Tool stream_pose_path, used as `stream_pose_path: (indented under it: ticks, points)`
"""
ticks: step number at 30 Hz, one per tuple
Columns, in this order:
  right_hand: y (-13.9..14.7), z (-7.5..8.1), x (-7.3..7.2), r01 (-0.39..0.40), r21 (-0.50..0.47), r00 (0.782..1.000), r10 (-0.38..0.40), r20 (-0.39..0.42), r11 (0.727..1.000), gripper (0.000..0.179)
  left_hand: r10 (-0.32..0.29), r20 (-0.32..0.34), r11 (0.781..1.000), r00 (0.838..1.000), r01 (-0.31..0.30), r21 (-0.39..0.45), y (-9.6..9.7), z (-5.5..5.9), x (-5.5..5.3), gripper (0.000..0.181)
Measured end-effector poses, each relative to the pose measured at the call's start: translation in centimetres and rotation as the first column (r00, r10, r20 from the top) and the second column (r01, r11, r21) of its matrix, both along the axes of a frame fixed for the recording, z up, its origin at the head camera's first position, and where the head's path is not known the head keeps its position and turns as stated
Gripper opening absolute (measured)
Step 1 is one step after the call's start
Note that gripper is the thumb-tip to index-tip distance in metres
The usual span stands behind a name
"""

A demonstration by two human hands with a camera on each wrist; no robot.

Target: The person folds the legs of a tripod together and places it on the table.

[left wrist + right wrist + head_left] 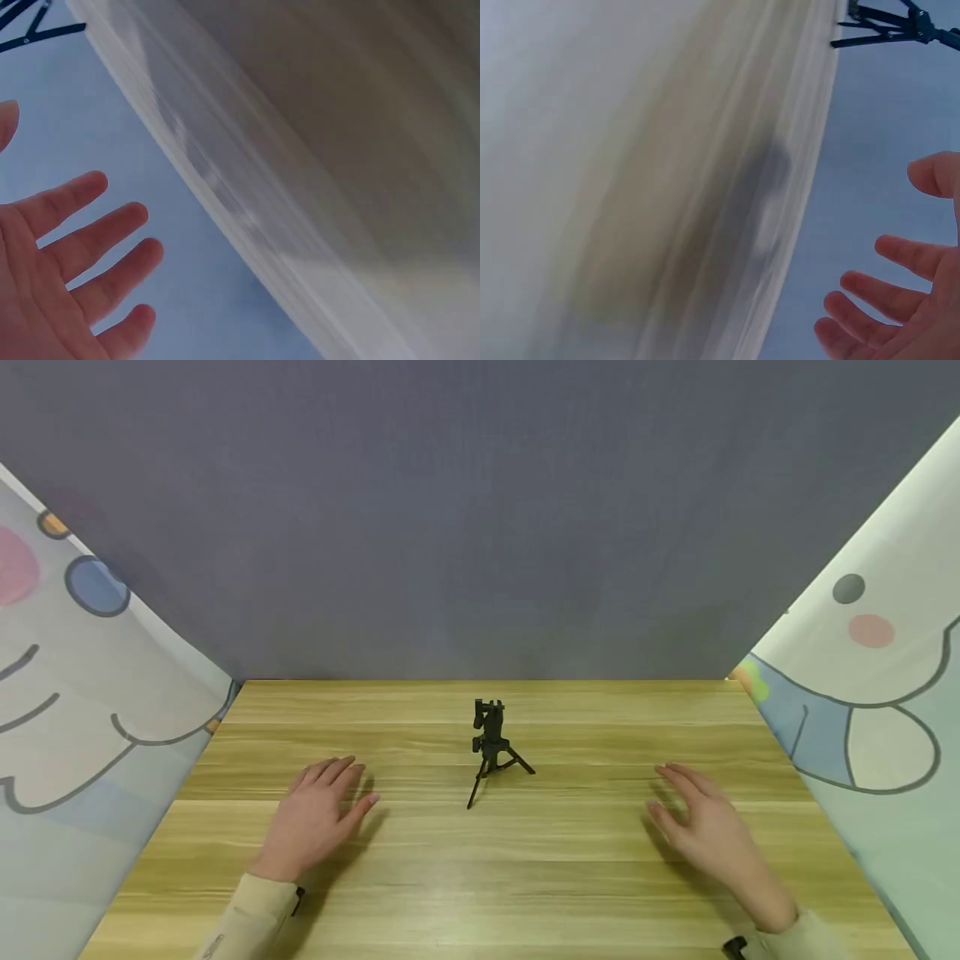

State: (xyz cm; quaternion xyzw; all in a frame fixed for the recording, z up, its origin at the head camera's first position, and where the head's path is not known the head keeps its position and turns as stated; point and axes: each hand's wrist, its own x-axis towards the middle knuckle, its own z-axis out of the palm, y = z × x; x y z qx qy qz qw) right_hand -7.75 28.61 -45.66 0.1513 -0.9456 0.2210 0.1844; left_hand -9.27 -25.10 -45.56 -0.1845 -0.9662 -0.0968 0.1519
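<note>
- And there, centre stage, a small black tripod [492, 745] was seen standing upright on the wood-grained bench [480, 877], placed between the two hands and well apart from both!
- Its legs were splayed out over the boards, one angled toward the near edge, another out to the right; small knobs were shown on the left side of its stem, and its head was topped by upright prongs.
- Over on the left flank, the left hand [315, 818] was held palm down, its grip loose, fingers extended and slightly parted, the thumb pointed toward the tripod.
- On the right, the right hand [708, 835] was matched to it: grip relaxed, fingers lightly bent, thumb set apart from them, the tips directed inward.
- Shadows were cast on the boards by both hands; whether the surface was touched could not be told.
- In each wrist view, part of the tripod was caught in an upper corner, beyond the spread fingers.
- The forearms were covered by beige sleeves [251, 914], and the scene was backed by a grey panel [480, 527], flanked by cartoon-printed sheets [67, 677].
</note>
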Motion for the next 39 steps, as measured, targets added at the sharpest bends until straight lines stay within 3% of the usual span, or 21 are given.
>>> stream_pose_path:
  ticks: [5,12,17,23,27,31,35,39]
  points:
    - [-1.5,0.3,-0.7,-0.042,-0.071,0.999,0.042,0.005,0.997,0.05,-0.046,0.014,0.996,0.999,0.045,0.074,1.8,-0.2,-0.8,0.052]
    - [-3.8,1.3,-1.7,-0.108,-0.158,0.993,0.113,0.018,0.982,0.048,-0.083,0.099,0.982,0.992,0.065,0.177,4.6,0.0,-1.9,0.047]
    - [-5.5,2.1,-2.4,-0.166,-0.179,0.986,0.168,-0.006,0.97,0.046,-0.117,0.179,0.96,0.977,0.065,0.272,6.6,0.1,-2.6,0.05]
    - [-7.5,2.2,-3.3,-0.22,-0.223,0.974,0.227,0.004,0.95,0.045,-0.177,0.224,0.926,0.958,0.085,0.367,8.9,0.1,-2.9,0.044]
    - [-8.8,2.3,-3.9,-0.242,-0.256,0.967,0.254,0.017,0.936,0.046,-0.217,0.215,0.884,0.952,0.099,0.456,10.6,0.2,-3.0,0.034]
    - [-10.3,2.7,-4.6,-0.26,-0.294,0.959,0.282,0.034,0.92,0.047,-0.226,0.169,0.844,0.959,0.106,0.526,12.3,0.2,-3.1,0.024]
    - [-12.0,3.4,-5.2,-0.278,-0.367,0.942,0.327,0.077,0.888,0.046,-0.202,0.137,0.83,0.97,0.095,0.55,13.8,0.1,-3.2,0.021]
    - [-13.8,4.4,-6.0,-0.287,-0.487,0.92,0.379,0.101,0.825,0.045,-0.18,0.134,0.826,0.975,0.076,0.559,14.8,0.0,-3.3,0.021]
